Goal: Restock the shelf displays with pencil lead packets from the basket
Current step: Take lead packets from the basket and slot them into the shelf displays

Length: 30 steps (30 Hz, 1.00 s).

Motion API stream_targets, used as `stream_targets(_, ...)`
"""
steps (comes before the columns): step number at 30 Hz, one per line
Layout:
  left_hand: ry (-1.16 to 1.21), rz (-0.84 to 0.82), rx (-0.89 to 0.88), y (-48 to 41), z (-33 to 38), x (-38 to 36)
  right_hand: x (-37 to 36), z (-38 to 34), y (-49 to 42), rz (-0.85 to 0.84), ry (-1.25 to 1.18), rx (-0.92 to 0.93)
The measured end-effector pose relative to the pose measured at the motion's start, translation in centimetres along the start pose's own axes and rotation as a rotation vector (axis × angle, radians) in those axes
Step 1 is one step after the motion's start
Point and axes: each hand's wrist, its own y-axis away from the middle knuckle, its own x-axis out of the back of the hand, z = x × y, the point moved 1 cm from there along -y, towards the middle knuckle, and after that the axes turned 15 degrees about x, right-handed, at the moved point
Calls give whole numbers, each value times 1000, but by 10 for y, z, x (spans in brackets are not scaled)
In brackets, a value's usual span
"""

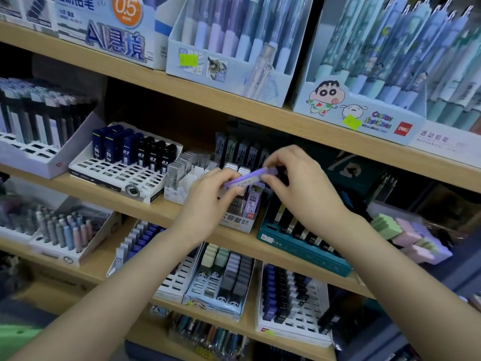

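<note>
A purple pencil lead packet [250, 178] lies nearly flat between both hands, in front of the middle shelf. My left hand [208, 201] pinches its left end and my right hand [299, 183] pinches its right end. Just below them stands a small white display box [238, 222] holding purple and grey lead packets, partly hidden by my hands. The basket is not in view.
A teal tray [304, 246] of black HB lead packets sits to the right, a white tray [122, 173] of blue and black 0.3 packets to the left. Clear lead cases [177, 173] stand between. Pen boxes fill the top shelf; more lead trays line the lower shelf.
</note>
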Motion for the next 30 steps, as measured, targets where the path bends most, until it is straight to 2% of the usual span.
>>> stream_targets(2,19,20,-3,0,5,6,2,-3,6,-200,166,16)
stream_targets(5,-6,52,-27,-3,12,9,-7,-7,13,-343,128,-29)
stream_targets(11,26,-22,-54,-2,18,10,-21,-6,15,-185,-174,-115)
stream_targets(15,78,3,-27,-2,17,11,-20,-6,17,-81,-354,-146)
stream_targets(17,17,14,5,-4,12,11,-14,-4,18,42,-377,-157)
stream_targets(20,-229,7,26,-5,-3,9,-2,3,17,192,-315,-147)
stream_targets(23,-366,8,-4,0,-14,8,2,11,14,138,-211,-131)
stream_targets(30,-409,-2,-41,4,-17,6,-14,12,-2,-163,0,16)
